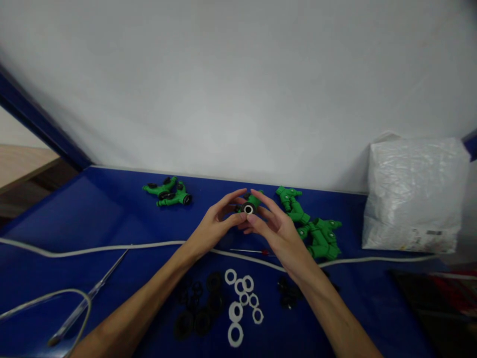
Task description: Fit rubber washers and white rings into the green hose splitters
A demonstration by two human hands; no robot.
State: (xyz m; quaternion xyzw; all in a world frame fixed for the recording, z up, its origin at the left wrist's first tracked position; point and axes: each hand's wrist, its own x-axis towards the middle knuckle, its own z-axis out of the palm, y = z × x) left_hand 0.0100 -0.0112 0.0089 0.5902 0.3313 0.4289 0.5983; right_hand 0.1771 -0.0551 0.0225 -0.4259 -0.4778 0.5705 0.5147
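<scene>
My left hand (220, 215) and my right hand (275, 224) are closed together around a green hose splitter (255, 199) above the middle of the table. Its black collar faces me, with a white ring (244, 211) in the opening. Both thumbs press at the lower edge of that ring, while the other fingers curve round the sides and partly hide the splitter. Below my hands lie several white rings (236, 312) of different sizes. Left of those are several black rings (203, 321), and small black parts (288, 293) lie near my right forearm.
Green splitters with black fittings (174, 199) lie at back left. Plain green splitter bodies (322, 237) are piled right of my hands. A thin screwdriver (246, 251) lies by a pale cable (149, 245) crossing the blue table (112, 209). A white wrapped package (413, 194) stands right.
</scene>
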